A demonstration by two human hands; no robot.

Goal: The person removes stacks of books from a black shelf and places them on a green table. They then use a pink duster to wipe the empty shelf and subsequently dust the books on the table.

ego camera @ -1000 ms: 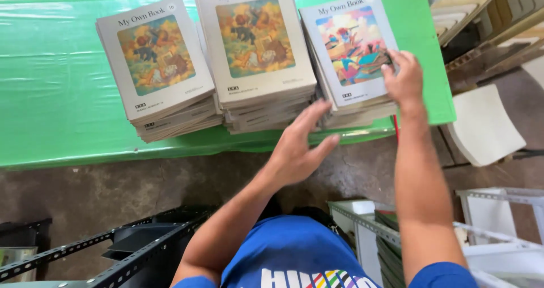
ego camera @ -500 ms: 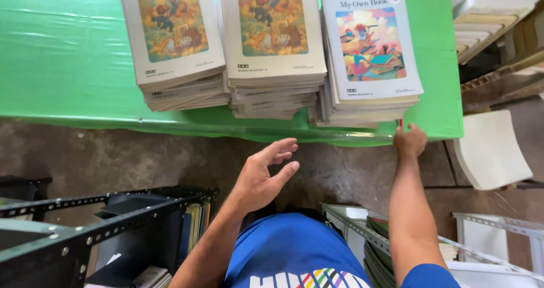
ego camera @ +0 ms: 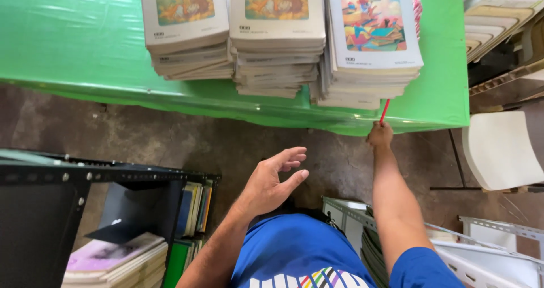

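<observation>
Three stacks of thin illustrated booklets sit side by side on a green-covered table [ego camera: 85,44]: a left stack [ego camera: 184,33], a middle stack [ego camera: 277,38] and a right stack [ego camera: 368,50]. My right hand [ego camera: 379,136] reaches to the table's front edge and pinches a thin red stick [ego camera: 385,110] that pokes out from under the right stack. My left hand [ego camera: 275,177] hovers empty below the table edge, fingers spread, over the floor.
A black metal rack [ego camera: 96,208] at lower left holds upright books and a flat pile of booklets. A grey metal shelf frame [ego camera: 498,237] stands at lower right. A white chair seat [ego camera: 498,152] and stacked boards [ego camera: 498,21] lie to the right.
Both hands have come off the right stack and dropped toward me. The left hand has pulled back below the table edge; the right hand now holds the red stick at the edge.
</observation>
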